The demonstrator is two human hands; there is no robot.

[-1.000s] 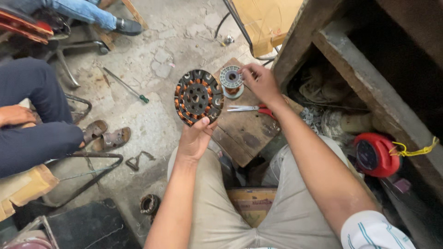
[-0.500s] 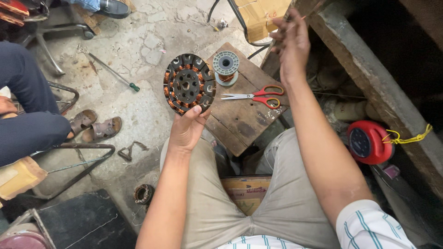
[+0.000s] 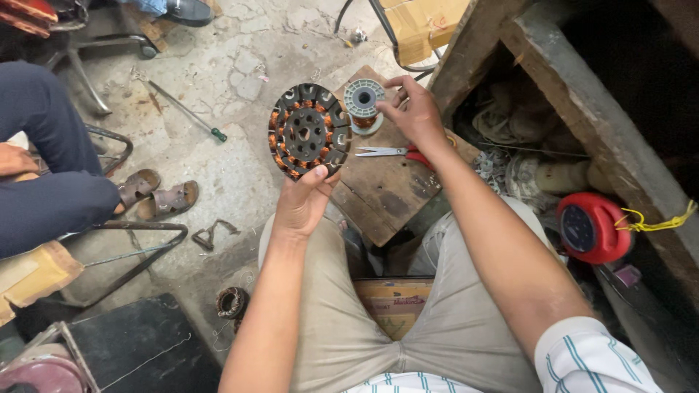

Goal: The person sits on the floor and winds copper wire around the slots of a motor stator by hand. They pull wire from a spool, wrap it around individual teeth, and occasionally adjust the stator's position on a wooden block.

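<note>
Left hand up, palm turned in, fingers curled in a grip. Right hand stretched forward, fingertips pinched together.

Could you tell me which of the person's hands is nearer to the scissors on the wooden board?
Right. The right hand hovers just above the scissors, over their red handles, fingers by the wire spool. The left hand is farther off, holding the round wound stator.

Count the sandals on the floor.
2. One brown sandal is on the seated person's foot at the left; the other sandal lies just right of it on the concrete. More may be hidden out of frame.
</note>
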